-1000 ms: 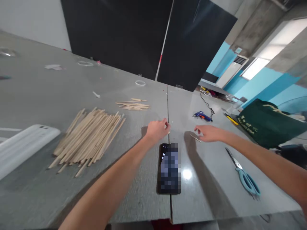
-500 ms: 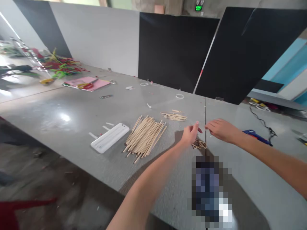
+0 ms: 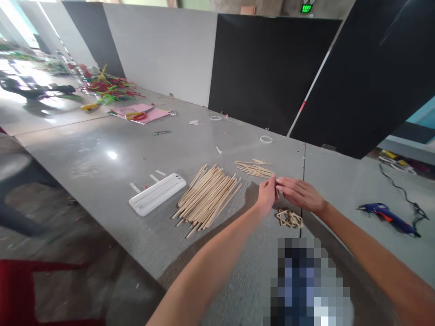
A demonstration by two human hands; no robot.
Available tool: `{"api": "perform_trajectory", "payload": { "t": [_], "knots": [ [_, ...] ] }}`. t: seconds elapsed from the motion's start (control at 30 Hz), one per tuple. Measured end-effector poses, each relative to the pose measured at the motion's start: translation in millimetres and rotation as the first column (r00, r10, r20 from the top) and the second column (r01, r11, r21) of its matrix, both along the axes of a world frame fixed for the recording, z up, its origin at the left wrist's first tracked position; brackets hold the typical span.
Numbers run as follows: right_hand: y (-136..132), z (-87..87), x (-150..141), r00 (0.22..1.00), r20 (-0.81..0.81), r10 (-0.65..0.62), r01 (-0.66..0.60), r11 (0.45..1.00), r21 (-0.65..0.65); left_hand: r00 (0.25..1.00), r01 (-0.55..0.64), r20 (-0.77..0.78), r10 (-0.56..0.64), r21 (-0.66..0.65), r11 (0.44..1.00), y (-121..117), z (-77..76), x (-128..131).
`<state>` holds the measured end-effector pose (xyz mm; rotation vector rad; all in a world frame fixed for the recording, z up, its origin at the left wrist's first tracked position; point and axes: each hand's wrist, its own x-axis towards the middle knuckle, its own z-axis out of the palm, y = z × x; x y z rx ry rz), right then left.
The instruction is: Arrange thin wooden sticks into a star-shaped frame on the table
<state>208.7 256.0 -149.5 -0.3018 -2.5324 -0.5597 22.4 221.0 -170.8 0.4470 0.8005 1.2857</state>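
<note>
My left hand (image 3: 267, 194) and my right hand (image 3: 302, 194) meet over the table, fingertips pressed together. Whatever lies between them is mostly covered by the fingers, and I cannot make it out. Just below the hands lies a small heap of short sticks joined into angular frames (image 3: 288, 218). Behind the fingers are some loose thin wooden sticks (image 3: 253, 169). A large pile of longer wooden sticks (image 3: 208, 199) spreads to the left of my left hand. On the right, a blue glue gun (image 3: 389, 217) rests on its side, apart from both hands.
A long white plastic case (image 3: 157, 194) lies left of the stick pile. Farther back are scissors (image 3: 137, 116) on pink paper (image 3: 154, 116), a white ring (image 3: 266, 139) and colourful fuzzy stems (image 3: 108, 86). Black panels (image 3: 272, 68) stand along the back. A red chair (image 3: 16, 290) is at lower left.
My right hand has come left to meet my left hand. The dark red bit at my left fingertips is now hidden. The view has turned, showing more of the glue gun and stick frames.
</note>
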Motion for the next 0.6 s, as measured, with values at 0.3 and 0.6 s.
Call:
{"api": "perform_trajectory", "payload": {
  "t": [0.3, 0.6],
  "knots": [
    [69, 9.1, -42, 0.861, 0.119, -0.494, 0.471, 0.687, -0.553, 0.983, 0.099, -0.174, -0.062, 0.209, 0.973, -6, -5.6, 1],
    [92, -1.0, -56, 0.812, 0.242, -0.531, 0.49, 0.394, -0.777, 0.986, -0.167, 0.0, 0.168, 0.068, 0.984, -1, -1.7, -7]
  ]
}}
